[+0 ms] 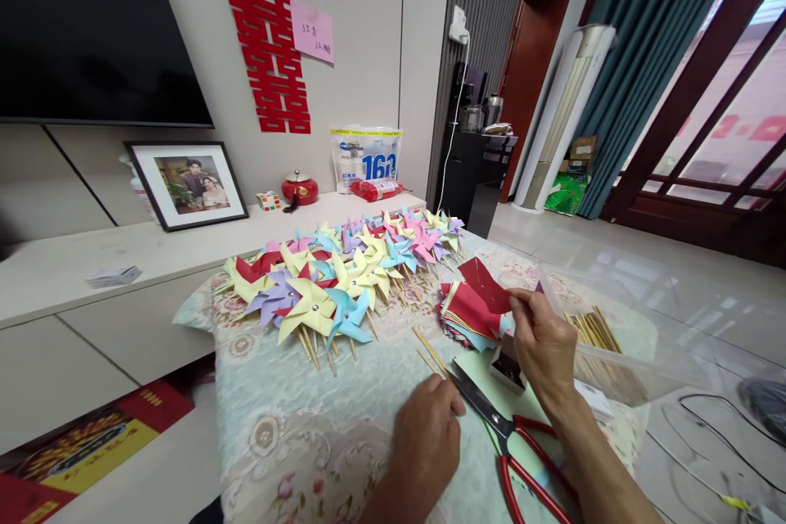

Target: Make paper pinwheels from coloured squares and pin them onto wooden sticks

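Between the fingers of my right hand (544, 336) is a dark red paper square (484, 285), raised over a stack of coloured paper squares (470, 311). My left hand (426, 434) rests on the table with its fingers curled in; what they hold, if anything, is hidden. Close to its fingertips lie thin wooden sticks (430, 346) and large red-handled scissors (500, 426), blades pointing away. Pale green paper (472, 364) lies under the scissors. A small box with dark contents (508, 368) sits beneath my right hand. Finished paper pinwheels (315, 307) on sticks crowd the table's far left.
A clear plastic bin (663, 352) holding wooden sticks (593, 332) stands on the right. The flowered tablecloth (276, 401) covers the table. Behind it, a white cabinet (49, 278) bears a framed photo (193, 184), a red jar (300, 190) and a plastic bag (368, 160).
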Available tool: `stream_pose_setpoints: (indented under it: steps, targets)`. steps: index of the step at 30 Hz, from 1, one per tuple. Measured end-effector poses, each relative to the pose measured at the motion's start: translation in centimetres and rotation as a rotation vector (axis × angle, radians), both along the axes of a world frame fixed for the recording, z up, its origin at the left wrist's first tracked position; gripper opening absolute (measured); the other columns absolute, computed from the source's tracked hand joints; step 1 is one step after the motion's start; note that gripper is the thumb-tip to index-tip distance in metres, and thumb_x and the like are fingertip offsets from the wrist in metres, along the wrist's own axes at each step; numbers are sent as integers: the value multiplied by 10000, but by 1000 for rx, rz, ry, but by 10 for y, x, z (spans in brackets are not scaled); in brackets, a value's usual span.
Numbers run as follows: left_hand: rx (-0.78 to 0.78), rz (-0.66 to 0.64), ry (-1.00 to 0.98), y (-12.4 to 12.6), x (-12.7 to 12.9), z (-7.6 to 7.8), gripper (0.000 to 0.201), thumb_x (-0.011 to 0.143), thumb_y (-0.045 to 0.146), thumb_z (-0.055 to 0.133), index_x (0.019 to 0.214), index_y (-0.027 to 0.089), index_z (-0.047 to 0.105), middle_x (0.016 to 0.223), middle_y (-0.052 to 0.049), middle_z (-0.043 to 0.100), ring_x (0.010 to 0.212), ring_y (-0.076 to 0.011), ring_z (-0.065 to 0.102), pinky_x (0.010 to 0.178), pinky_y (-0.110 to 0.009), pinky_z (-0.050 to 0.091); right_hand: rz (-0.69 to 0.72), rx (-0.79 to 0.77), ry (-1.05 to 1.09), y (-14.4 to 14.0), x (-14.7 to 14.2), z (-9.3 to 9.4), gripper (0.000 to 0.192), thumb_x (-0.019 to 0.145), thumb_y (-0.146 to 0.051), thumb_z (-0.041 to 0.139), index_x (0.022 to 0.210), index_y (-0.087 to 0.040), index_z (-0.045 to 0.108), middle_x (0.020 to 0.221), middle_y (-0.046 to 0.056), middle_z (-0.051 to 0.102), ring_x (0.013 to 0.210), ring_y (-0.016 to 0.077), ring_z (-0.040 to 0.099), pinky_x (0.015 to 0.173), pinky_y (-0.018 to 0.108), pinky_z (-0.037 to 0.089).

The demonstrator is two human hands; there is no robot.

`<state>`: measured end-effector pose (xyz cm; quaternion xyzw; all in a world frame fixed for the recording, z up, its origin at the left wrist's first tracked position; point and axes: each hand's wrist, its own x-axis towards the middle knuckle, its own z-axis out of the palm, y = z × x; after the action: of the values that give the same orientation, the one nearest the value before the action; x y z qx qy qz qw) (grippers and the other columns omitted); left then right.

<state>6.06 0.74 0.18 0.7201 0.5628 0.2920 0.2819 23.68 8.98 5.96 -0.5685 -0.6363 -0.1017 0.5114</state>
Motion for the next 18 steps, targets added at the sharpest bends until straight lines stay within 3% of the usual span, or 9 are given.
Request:
stream_pose_setpoints:
  steps: [3,6,10,12,15,16,18]
  targets:
    - [29,61,-154,3,-2,-4,300,683,-40,407,769,211,547,828,-29,615,830,-184,581,731,-290,401,256,-175,249,-7,-4,12,211,928,-337,545,923,-195,700,808,35,732,708,187,668,668,272,515]
    - [-42,158,-341,4,-8,-5,250,709,3,423,765,204,560,770,-15,604,750,-173,572,667,-282,398,399,-257,301,-16,-9,20,193,928,-340,550,908,-203,684,810,28,721,744,196,668,661,277,520]
    - [-261,331,-704,-3,-24,5,70,812,223,547,850,179,586,732,-21,627,644,-166,565,584,-276,408,406,-212,25,-36,-26,22,183,961,-290,516,939,-209,678,770,18,718,649,172,650,609,255,473]
    - [-335,395,-988,-8,-33,13,291,832,412,599,952,147,614,896,-91,695,748,-195,634,653,-303,478,442,-186,-195,-49,-42,18,192,966,-208,479,948,-201,670,759,29,723,636,175,656,611,258,454]
    - [-472,335,-1391,-14,-46,21,623,828,641,549,1125,100,631,1047,-172,719,882,-256,685,781,-377,529,564,-285,-521,-68,-68,10,246,898,-47,458,862,-193,652,748,41,717,706,209,670,650,282,444]
    - [-468,292,-1471,-16,-48,22,647,831,659,539,1146,102,636,1067,-173,724,900,-259,688,800,-381,532,611,-351,-584,-74,-75,8,256,880,-21,462,821,-194,642,734,35,710,704,210,663,659,289,443]
    - [-394,251,-1537,-16,-51,22,508,830,569,621,1079,129,672,1040,-140,745,902,-244,693,814,-360,535,723,-456,-578,-81,-83,6,216,905,-68,497,808,-199,639,751,26,712,718,206,657,705,302,457]
